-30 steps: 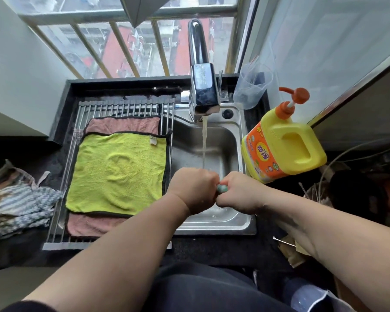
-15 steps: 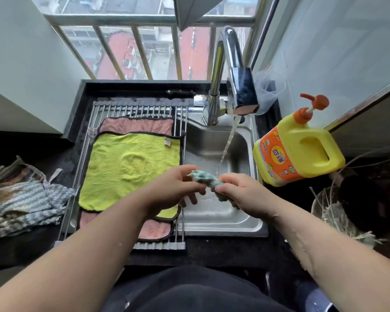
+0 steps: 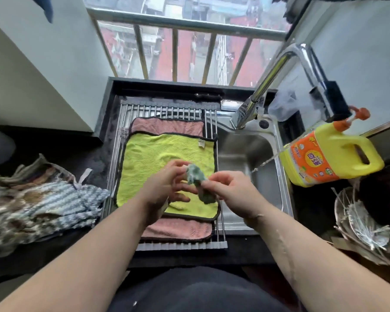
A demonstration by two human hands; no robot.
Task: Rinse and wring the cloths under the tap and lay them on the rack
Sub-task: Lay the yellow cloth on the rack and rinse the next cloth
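Observation:
A small, wrung, green-and-white cloth (image 3: 197,181) hangs bunched between my hands above the rack's right side. My left hand (image 3: 167,183) pinches its upper end with the fingertips, and my right hand (image 3: 231,190) grips its lower end. Under them a yellow-green cloth (image 3: 153,161) lies flat on a pink cloth (image 3: 167,127), both spread over the metal roll-up rack (image 3: 164,109). The tap (image 3: 277,70) still runs, its stream falling into the steel sink (image 3: 241,152) to the right.
A yellow detergent jug (image 3: 333,156) with an orange pump stands right of the sink. A heap of striped cloths (image 3: 38,203) lies on the dark counter at left. A clear plastic cup (image 3: 284,104) sits behind the tap. A basket of straw (image 3: 360,219) is at far right.
Both hands have carried the small cloth left, from under the tap stream in the sink to above the yellow-green cloth on the rack. The tight wringing grip has loosened.

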